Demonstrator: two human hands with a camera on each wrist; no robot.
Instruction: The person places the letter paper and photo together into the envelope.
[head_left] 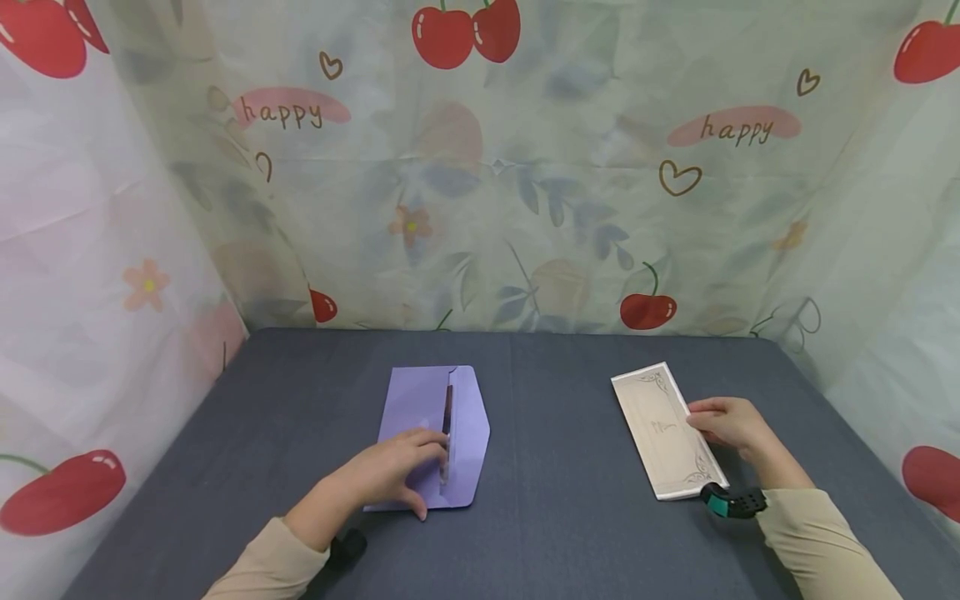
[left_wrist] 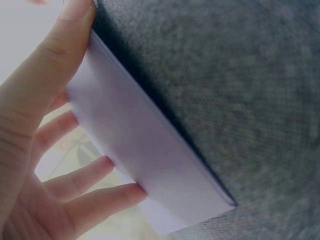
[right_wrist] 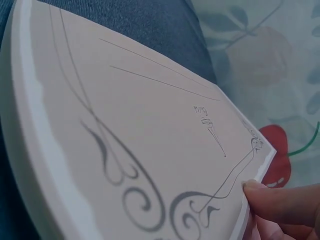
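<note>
On the left half of the table a purple envelope (head_left: 408, 392) lies flat, its pointed flap folded out to the right and a dark slit showing along its mouth. My left hand (head_left: 390, 468) rests over its lower part, with fingertips at the slit and the thumb at the near edge. In the left wrist view those fingertips touch the edge of the envelope (left_wrist: 130, 135). To the right, my right hand (head_left: 731, 429) pinches the right edge of a thick beige pad (head_left: 660, 433). Grey scrolls decorate the corners of the pad (right_wrist: 150, 110), and its borders are white.
A dark grey cloth (head_left: 540, 533) covers the table. Printed curtains (head_left: 495, 208) enclose its back and sides. On the right wrist sits a black and teal band (head_left: 731, 502), close to the pad's near corner.
</note>
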